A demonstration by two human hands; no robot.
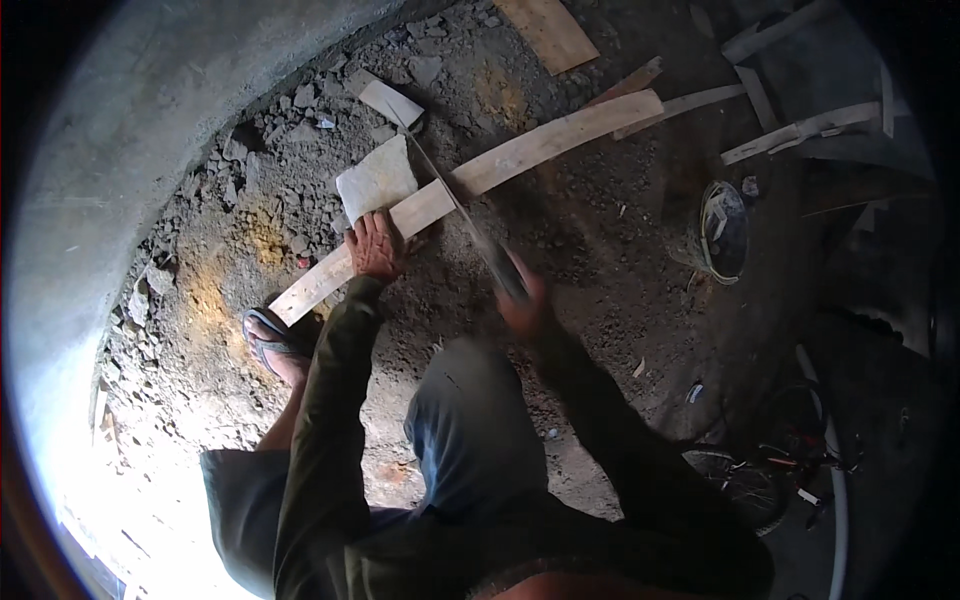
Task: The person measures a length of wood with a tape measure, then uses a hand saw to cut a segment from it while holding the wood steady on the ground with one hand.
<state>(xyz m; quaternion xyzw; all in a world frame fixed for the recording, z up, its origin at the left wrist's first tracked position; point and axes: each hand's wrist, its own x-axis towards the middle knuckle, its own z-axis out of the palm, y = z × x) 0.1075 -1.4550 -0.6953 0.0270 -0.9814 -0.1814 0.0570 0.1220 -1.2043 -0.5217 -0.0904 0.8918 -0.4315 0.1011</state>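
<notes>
A long wooden plank (550, 143) slants across the ground from my sandalled foot (272, 342) up to the right. My left hand (376, 246) presses on the plank, fingers laid over its top near a pale stone block (378, 180). In my right hand (526, 305) is the handle of a handsaw (487, 245), its fingers wrapped round it and a little blurred. The saw's thin blade crosses the plank just right of my left hand and reaches up past the block. Whether the teeth have cut into the wood cannot be made out.
A short wood offcut (390, 103) lies beyond the block. At the right stands a bucket (724, 232); more boards (800, 132) lie behind it. A bicycle (745, 480) is at the lower right. Rubble (240, 155) lines the concrete wall (130, 120) on the left.
</notes>
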